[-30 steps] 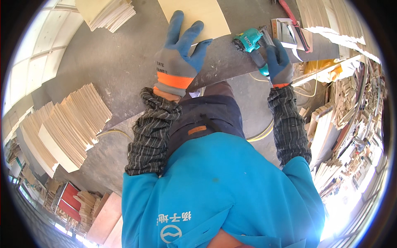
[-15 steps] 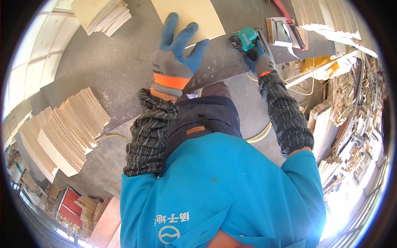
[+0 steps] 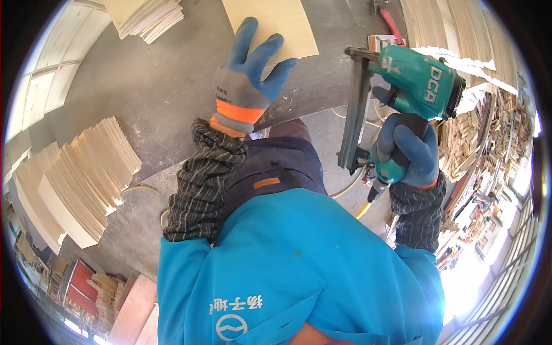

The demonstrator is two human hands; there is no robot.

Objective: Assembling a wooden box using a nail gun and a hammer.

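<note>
A pale thin wooden board (image 3: 276, 23) lies on the dark work table (image 3: 172, 92) at the far middle. My left hand (image 3: 253, 72), in a blue and grey glove with an orange cuff, rests over the board's near left corner, its fingers stretched and spread. On the right, my gloved right hand (image 3: 417, 149) grips the handle of a green pneumatic stapler (image 3: 417, 77). The stapler is raised close to me, off the table, with its long dark magazine (image 3: 355, 115) on the left side. A yellow air hose (image 3: 363, 210) runs below its handle.
Stacks of thin boards stand at the left (image 3: 92, 178), far left (image 3: 150, 17) and far right (image 3: 437, 26). A small box (image 3: 382, 41) and a red-handled tool (image 3: 391, 24) lie near the table's right end. Piled wood offcuts (image 3: 466, 144) fill the right side.
My right hand has lifted the stapler from the table's right part and brought it up and nearer, turning it. My left hand and the board have shifted slightly right in the view.
</note>
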